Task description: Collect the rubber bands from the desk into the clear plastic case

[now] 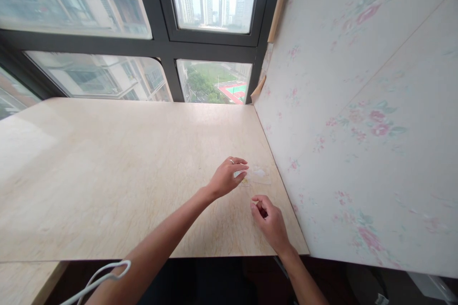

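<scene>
My left hand (228, 177) is over the marble-patterned sill, with a ring on one finger. Its fingers reach forward, and the thumb is spread a little away from them. Under and beside the fingertips lies a small clear plastic packet (261, 175) with a whitish patch. A bit of yellow and light blue shows by the thumb, too small to name. Nearer to me, my right hand (271, 219) is curled, thumb and forefinger tips close together. Whatever it may hold is hidden inside the fingers.
A broad stone sill (118, 167) runs to dark-framed windows (211, 46) at the back. Floral-papered wall (358, 119) rises close on the right. A white cord loop (110, 271) hangs by my left forearm, near the sill's front edge.
</scene>
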Demonstrator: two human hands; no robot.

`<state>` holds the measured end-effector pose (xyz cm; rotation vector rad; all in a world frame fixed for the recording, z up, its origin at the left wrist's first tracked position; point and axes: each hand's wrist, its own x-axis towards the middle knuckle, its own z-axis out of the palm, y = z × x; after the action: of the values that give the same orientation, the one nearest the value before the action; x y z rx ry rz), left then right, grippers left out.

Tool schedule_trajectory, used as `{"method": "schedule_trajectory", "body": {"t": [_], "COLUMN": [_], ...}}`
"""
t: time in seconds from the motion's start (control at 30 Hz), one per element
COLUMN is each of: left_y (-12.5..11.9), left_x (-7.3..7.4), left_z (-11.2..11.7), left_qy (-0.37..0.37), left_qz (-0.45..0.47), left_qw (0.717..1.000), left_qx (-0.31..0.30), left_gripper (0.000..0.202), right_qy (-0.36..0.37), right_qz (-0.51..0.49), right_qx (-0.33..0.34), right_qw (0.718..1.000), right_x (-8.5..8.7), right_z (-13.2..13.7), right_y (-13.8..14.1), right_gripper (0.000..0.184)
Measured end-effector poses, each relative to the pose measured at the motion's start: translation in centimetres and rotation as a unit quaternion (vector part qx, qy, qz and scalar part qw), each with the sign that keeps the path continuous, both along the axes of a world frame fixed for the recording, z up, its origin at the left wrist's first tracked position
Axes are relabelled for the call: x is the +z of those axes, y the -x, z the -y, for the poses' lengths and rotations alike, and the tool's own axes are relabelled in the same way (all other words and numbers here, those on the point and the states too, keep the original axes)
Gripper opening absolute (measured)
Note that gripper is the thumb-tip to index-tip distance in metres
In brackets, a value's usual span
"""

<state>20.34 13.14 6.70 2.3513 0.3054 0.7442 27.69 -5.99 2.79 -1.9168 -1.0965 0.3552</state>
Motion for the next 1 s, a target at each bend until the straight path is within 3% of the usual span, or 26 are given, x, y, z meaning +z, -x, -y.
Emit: {"method": "schedule_trajectory", "body": {"t": [0.2, 0.43, 0.7, 0.87, 1.0], "left_y": [1.7, 4.7, 11.2, 15.7, 17.3], "left_x": [0.2, 1.1, -2.2, -3.3, -3.5], "left_z": [-0.1, 2.3, 7.8, 7.9, 7.3], "left_qy": [0.034, 0.167, 0.181, 0.181, 0.221], "left_qz": [0.016, 0.054, -0.031, -0.043, -0.016], "left_qw": [0.999, 0.983, 0.983, 0.982, 0.972], "left_qx": [0.019, 0.057, 0.013, 0.036, 0.081], "left_gripper": [0.016, 0.016, 0.028, 0.026, 0.022], "right_qy": [0.000, -0.001, -0.031, -0.048, -0.061], "right_qz": [-0.002, -0.016, -0.072, -0.152, -0.056], "right_qx": [0.001, -0.008, -0.027, -0.027, -0.028], "right_qw": [1.000, 1.000, 0.997, 0.987, 0.996], "right_x": [0.0, 0.1, 0.1, 0.2, 1.1], "right_z": [0.1, 0.0, 0.1, -0.2, -1.2], "right_y": [0.0, 0.1, -0.2, -0.9, -2.9], "right_gripper": [0.016, 0.018, 0.021, 0.027, 0.032]}}
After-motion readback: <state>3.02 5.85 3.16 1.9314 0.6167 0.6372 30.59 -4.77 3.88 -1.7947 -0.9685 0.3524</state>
